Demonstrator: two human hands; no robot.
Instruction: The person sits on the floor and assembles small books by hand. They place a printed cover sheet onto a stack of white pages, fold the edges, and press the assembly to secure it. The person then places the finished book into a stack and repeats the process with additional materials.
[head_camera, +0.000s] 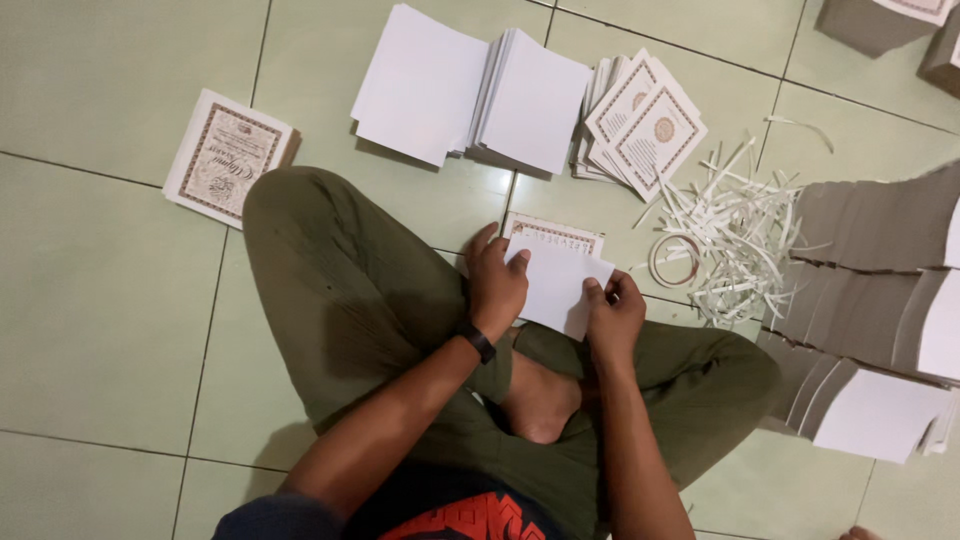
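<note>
Left hand: the left hand (495, 285), a black band at its wrist, is closed over the left edge of a blank white rectangular paper sheet (555, 287), thumb on top.
Right hand: the right hand (614, 315) pinches the sheet's lower right edge — fingers curled under, thumb above.
White sheet: held at the centre of the frame, above the crossed legs in olive trousers, tilted a little.
Under the sheet: a white card with an ornate brown border (556, 234) lies on the pale green tiled floor (100, 300), partly covered by the sheet.
Upper centre: two stacks of blank white paper (470, 90), side by side.
Upper right of centre: a fanned pile of bordered cards (640, 120).
Right: a heap of thin white paper strips (735, 235) — beside it, grey-edged stacks of paper (870, 290).
Upper left: a single stack of bordered printed cards (228, 157).
</note>
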